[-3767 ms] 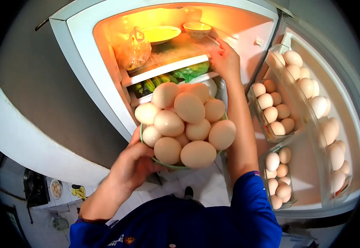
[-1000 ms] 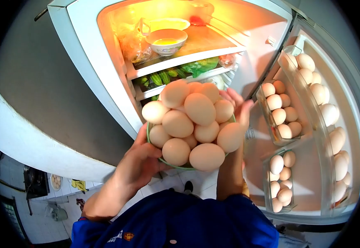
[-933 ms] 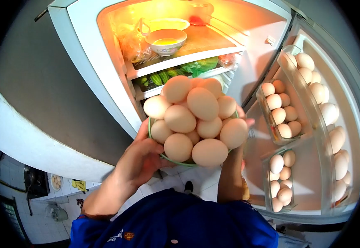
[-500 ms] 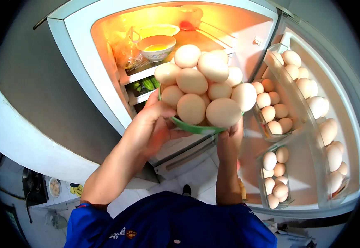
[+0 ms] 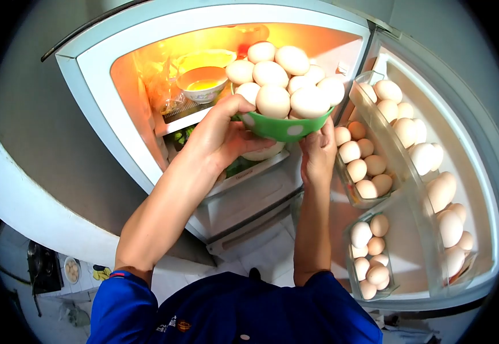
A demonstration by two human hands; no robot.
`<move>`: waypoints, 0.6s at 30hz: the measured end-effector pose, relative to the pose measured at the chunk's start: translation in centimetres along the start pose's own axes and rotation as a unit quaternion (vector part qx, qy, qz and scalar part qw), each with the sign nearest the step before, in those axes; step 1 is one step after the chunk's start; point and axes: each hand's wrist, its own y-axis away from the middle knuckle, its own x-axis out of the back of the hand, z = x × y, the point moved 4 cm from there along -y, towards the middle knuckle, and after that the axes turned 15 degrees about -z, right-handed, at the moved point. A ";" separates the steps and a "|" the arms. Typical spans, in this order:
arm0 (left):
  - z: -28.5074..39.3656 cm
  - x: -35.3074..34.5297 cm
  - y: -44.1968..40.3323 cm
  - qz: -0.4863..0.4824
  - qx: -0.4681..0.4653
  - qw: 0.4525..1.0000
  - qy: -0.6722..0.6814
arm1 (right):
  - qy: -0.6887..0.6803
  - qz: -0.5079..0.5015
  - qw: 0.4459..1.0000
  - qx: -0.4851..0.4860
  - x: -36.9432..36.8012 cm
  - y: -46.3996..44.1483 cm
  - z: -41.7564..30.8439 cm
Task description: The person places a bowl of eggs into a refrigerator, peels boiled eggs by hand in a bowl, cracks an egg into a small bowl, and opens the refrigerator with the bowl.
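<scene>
A green bowl with white dots [image 5: 287,129], heaped with pale eggs [image 5: 273,102], is held up at the opening of the lit fridge. My left hand [image 5: 226,129] grips its left side, thumb near the rim and fingers beneath. My right hand [image 5: 319,150] grips the bowl from below on the right. Left of the heap, a patterned bowl of yellow liquid [image 5: 202,85] stands on the top shelf, beside a clear plastic bag [image 5: 166,92] and in front of a pale dish [image 5: 209,58].
The open fridge door [image 5: 493,229] on the right carries clear racks with many eggs [image 5: 375,166]. Green vegetables lie partly hidden on a lower shelf above a drawer [image 5: 249,200]. At the far lower left are a stove [image 5: 44,266] and a plate of eggs [image 5: 72,270].
The egg bowl has risen and moved into the fridge opening. My right hand has gone from the top shelf to the bowl's underside. The patterned bowl now stands further left on the shelf.
</scene>
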 end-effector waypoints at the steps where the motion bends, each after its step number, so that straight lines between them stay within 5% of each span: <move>1: 0.1 -0.2 -0.4 -0.001 -0.001 1.000 -0.001 | 0.000 -0.001 1.000 0.002 0.3 -0.4 0.1; 18: 1.3 0.1 -6.4 0.031 -0.051 0.998 0.011 | -0.103 -0.031 0.994 -0.013 2.9 -5.7 2.8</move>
